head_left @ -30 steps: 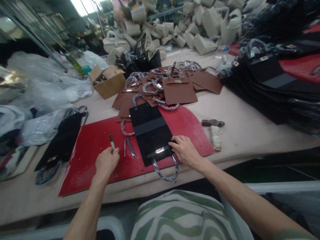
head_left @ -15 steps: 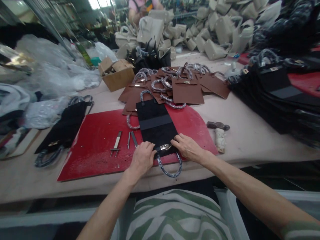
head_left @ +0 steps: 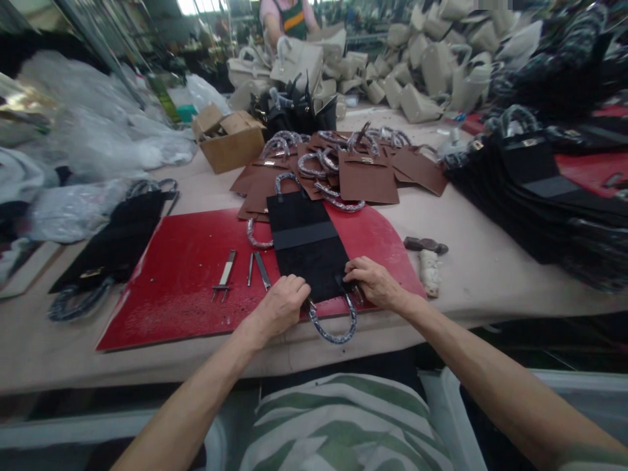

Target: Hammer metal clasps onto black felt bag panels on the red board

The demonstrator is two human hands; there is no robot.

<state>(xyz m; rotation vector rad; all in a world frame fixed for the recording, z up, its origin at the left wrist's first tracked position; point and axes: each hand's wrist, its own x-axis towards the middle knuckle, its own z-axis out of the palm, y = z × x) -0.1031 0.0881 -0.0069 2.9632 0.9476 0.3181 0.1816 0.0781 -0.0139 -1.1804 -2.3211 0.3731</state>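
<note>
A black handbag panel lies flat on the red board, a smooth band across its middle. Its plastic-wrapped near handle loops over the board's front edge; the far handle touches the brown pieces. My left hand is closed at the panel's near left corner, its fingertips partly hidden. My right hand pinches a short strap at the near right corner, with metal hardware showing under the fingers. On the board to the left lie a pronged tool and two slim metal tools.
The red board rests on a cloth-covered table. A hammer lies to the right. Brown bag panels and a cardboard box are behind. Black panels are stacked right and left. Another person stands beyond beige bags.
The metal clasp lying across the panel's near end has come apart from the middle. My right hand has turned its strap out to the right; the left hand stays at its corner.
</note>
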